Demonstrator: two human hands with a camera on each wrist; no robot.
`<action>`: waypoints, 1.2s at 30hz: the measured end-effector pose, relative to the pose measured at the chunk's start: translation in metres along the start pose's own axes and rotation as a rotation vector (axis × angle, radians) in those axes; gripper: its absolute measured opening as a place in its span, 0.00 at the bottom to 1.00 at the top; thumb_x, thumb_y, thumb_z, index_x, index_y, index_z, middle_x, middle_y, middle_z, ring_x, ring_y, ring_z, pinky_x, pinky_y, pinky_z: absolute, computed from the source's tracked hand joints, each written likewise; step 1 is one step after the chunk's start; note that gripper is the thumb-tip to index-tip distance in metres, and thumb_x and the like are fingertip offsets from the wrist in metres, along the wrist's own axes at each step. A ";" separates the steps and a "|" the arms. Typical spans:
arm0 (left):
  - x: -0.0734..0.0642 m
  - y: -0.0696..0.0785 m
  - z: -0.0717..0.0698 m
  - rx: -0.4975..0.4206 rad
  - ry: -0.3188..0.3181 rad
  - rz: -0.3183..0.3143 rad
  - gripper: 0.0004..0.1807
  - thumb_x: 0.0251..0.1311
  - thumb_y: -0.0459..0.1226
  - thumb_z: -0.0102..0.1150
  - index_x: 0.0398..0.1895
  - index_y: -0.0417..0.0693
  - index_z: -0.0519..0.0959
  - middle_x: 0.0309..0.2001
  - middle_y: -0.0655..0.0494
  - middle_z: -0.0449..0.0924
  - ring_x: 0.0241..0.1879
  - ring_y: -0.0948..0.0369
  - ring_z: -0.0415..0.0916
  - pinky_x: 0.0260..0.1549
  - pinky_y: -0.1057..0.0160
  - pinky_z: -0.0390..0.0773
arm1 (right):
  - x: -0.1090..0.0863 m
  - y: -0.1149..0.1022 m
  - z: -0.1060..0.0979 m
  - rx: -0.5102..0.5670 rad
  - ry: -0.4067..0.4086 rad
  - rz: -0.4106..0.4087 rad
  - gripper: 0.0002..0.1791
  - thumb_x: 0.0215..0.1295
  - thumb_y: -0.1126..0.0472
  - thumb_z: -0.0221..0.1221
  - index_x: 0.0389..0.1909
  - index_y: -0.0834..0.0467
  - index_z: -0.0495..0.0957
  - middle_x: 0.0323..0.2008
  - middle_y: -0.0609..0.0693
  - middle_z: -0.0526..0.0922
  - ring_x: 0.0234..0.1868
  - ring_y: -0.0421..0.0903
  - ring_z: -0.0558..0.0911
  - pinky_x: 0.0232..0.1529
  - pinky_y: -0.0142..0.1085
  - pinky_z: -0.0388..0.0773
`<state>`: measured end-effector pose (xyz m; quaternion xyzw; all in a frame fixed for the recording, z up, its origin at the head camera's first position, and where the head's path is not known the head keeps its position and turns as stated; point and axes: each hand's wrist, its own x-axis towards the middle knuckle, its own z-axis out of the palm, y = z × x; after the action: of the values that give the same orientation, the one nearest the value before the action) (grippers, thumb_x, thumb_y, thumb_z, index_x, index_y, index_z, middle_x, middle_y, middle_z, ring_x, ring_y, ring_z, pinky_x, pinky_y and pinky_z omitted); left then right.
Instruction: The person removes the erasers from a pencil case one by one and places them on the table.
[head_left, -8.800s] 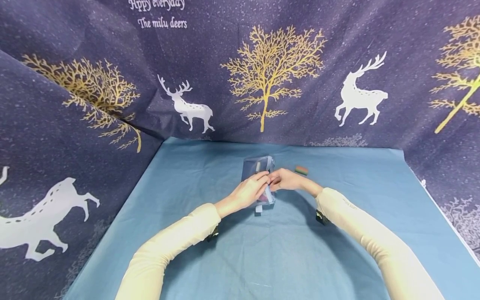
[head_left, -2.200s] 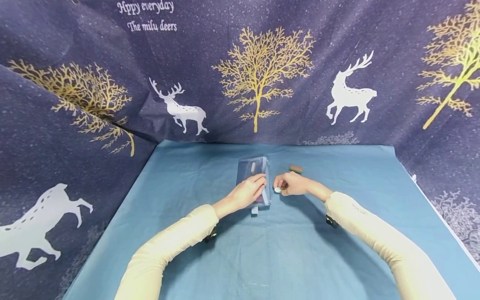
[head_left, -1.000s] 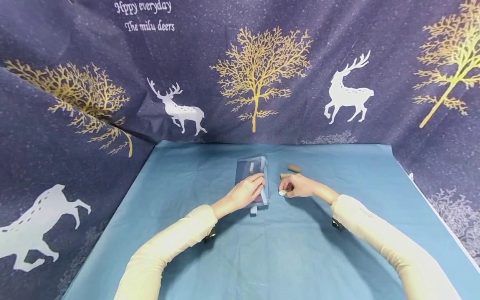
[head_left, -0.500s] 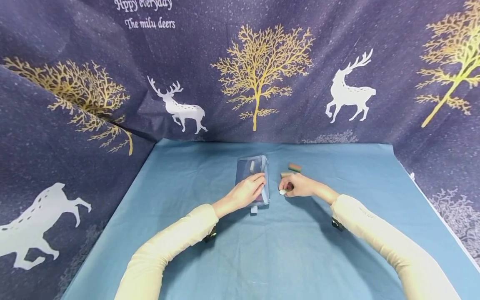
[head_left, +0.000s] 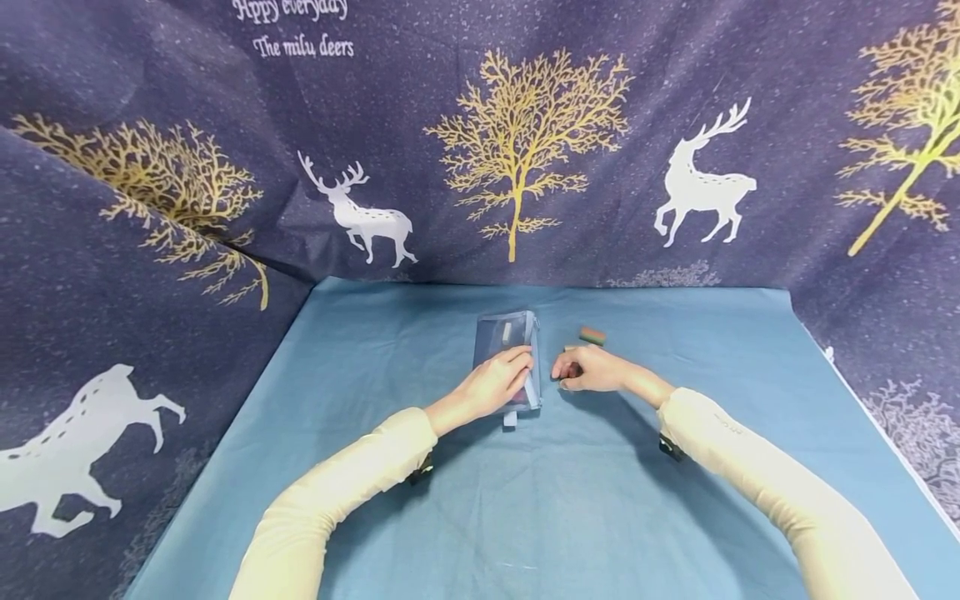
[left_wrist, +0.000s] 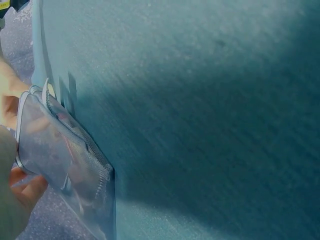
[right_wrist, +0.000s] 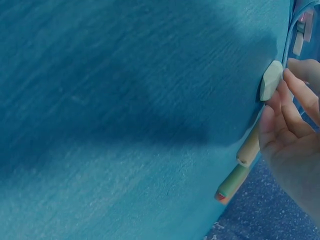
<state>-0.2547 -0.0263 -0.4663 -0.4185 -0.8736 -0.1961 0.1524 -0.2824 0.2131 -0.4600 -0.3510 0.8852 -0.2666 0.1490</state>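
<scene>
Upon a blue cloth [head_left: 480, 508], a person's left hand [head_left: 497, 383] grips the zippered edge of a translucent bluish pouch [head_left: 488, 335], fingers curled over it. The right hand [head_left: 594, 369] holds its fingers half bent, tips around a pale greenish-white faceted block [right_wrist: 271, 81] near the pouch (pinched or merely touched, one cannot tell). The block looks light and firm, best pinched by its sides; the pouch, likely limp, suits a hold along the zip. Farther out lie a beige cylinder [right_wrist: 249, 149], partly behind the fingers, and a green-and-red block [head_left: 592, 336]; a deer-print backdrop [head_left: 420, 125] rises behind.
</scene>
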 end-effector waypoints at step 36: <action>-0.004 -0.001 -0.009 0.038 -0.050 -0.089 0.13 0.66 0.39 0.45 0.49 0.48 0.75 0.60 0.50 0.70 0.54 0.56 0.74 0.44 0.62 0.79 | 0.036 -0.017 0.009 -0.073 0.121 -0.133 0.06 0.60 0.65 0.54 0.35 0.53 0.77 0.28 0.46 0.75 0.27 0.37 0.70 0.28 0.28 0.69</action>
<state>-0.2519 -0.0336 -0.4607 -0.3811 -0.8983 -0.1758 0.1298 -0.2948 0.1741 -0.4605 -0.3977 0.8764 -0.2640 0.0643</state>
